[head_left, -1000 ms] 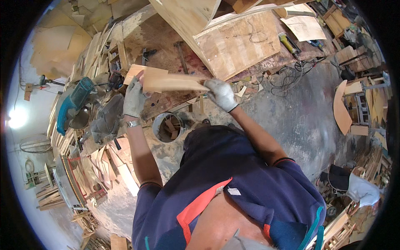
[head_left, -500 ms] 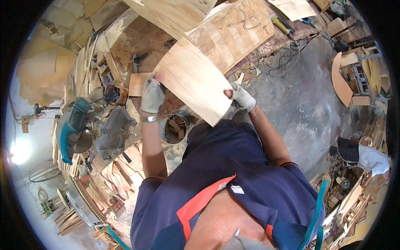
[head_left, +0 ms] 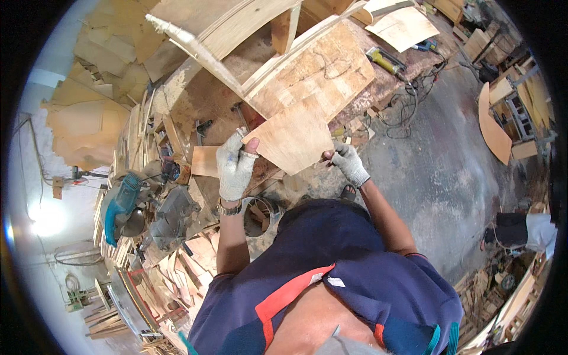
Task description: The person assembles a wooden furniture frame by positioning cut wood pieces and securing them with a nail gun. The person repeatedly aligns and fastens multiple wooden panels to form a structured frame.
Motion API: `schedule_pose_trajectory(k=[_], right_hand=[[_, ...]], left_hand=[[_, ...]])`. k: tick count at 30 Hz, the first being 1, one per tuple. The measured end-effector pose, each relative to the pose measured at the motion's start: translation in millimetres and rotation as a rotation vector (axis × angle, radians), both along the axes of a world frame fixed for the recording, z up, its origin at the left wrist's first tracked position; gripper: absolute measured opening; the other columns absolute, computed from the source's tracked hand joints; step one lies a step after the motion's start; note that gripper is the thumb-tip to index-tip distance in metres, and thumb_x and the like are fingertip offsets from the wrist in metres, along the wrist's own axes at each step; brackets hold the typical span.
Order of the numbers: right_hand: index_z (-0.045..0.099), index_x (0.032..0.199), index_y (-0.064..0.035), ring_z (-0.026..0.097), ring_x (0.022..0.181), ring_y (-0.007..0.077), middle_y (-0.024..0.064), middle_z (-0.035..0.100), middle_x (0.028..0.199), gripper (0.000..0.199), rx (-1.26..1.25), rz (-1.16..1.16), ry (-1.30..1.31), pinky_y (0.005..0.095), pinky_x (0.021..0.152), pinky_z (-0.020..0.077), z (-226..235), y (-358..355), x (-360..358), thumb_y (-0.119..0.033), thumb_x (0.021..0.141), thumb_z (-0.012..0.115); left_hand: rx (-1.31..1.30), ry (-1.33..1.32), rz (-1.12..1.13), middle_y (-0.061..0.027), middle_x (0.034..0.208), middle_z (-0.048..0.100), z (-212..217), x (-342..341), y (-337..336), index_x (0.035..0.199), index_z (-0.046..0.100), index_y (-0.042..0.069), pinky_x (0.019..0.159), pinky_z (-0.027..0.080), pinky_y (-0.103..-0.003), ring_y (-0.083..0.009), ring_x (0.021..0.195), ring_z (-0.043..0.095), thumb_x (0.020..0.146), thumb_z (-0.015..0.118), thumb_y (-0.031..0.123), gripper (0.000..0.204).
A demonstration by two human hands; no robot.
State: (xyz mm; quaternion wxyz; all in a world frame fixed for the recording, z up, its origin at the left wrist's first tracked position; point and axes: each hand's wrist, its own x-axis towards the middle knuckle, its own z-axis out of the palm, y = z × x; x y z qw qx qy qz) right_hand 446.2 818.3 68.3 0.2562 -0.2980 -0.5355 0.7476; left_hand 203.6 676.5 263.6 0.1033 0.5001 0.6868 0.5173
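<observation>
A thin, pale plywood panel point(head_left: 294, 137) is held up in front of me at a tilt. My gloved left hand point(head_left: 235, 168) grips its left corner, the bare thumb lying on the near face. At the lower right corner, my gloved right hand point(head_left: 348, 164) pinches the edge between thumb and fingers. Beyond the panel lies a larger plywood sheet point(head_left: 322, 68) with a dark cord across it. A wooden frame point(head_left: 222, 59) of boards stands on the far left part of the bench point(head_left: 195, 97).
A teal power saw point(head_left: 121, 204) stands at the left, with wood offcuts point(head_left: 177, 266) below it. A round bin point(head_left: 258, 216) holds scraps near my left forearm. Toward the right are a yellow-green power tool point(head_left: 384, 61), tangled cables point(head_left: 402, 118) and a curved board point(head_left: 492, 127).
The panel has tilted, so it looks shorter, and its near end has swung away from me. My left hand has turned. The wooden frame beyond now shows more fully.
</observation>
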Motion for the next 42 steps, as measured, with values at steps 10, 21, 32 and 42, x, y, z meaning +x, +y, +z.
schedule_pose_trajectory(k=[10,21,32,42], right_hand=[[0.059,0.113,0.0008,0.072,0.079,0.0146,0.0052,0.066,0.092,0.030,-0.006,0.000,0.349,0.0236,0.061,0.0559,91,91,-80,-0.027,0.103,0.063],[0.057,0.118,0.0057,0.071,0.078,0.0147,0.0075,0.065,0.094,0.039,-0.149,0.005,0.558,0.0241,0.064,0.0579,127,107,-147,-0.028,0.101,0.066],[0.051,0.118,0.0060,0.070,0.074,0.0167,0.0114,0.068,0.092,0.041,-0.195,-0.140,0.526,0.0259,0.060,0.0558,133,122,-167,-0.022,0.097,0.073],[0.045,0.125,0.0076,0.062,0.065,0.0157,0.0104,0.064,0.084,0.050,-0.275,-0.348,0.563,0.0277,0.053,0.0504,138,108,-184,-0.014,0.093,0.076]], left_hand=[[0.289,1.072,0.348,-0.0092,0.084,0.067,129,42,63,0.099,0.076,0.005,0.074,0.049,-0.039,-0.0292,0.079,0.063,0.075,0.086,0.011,0.026],[0.307,1.380,0.493,-0.0096,0.090,0.069,164,30,72,0.100,0.077,0.008,0.080,0.049,-0.041,-0.0278,0.087,0.063,0.076,0.087,0.012,0.026],[0.428,1.350,0.546,-0.0124,0.117,0.061,143,10,80,0.102,0.079,0.013,0.084,0.052,-0.043,-0.0306,0.108,0.058,0.072,0.091,0.011,0.033],[0.366,1.338,0.291,-0.0148,0.134,0.063,151,-16,77,0.107,0.075,0.012,0.097,0.051,-0.047,-0.0351,0.117,0.062,0.076,0.087,0.008,0.033]])
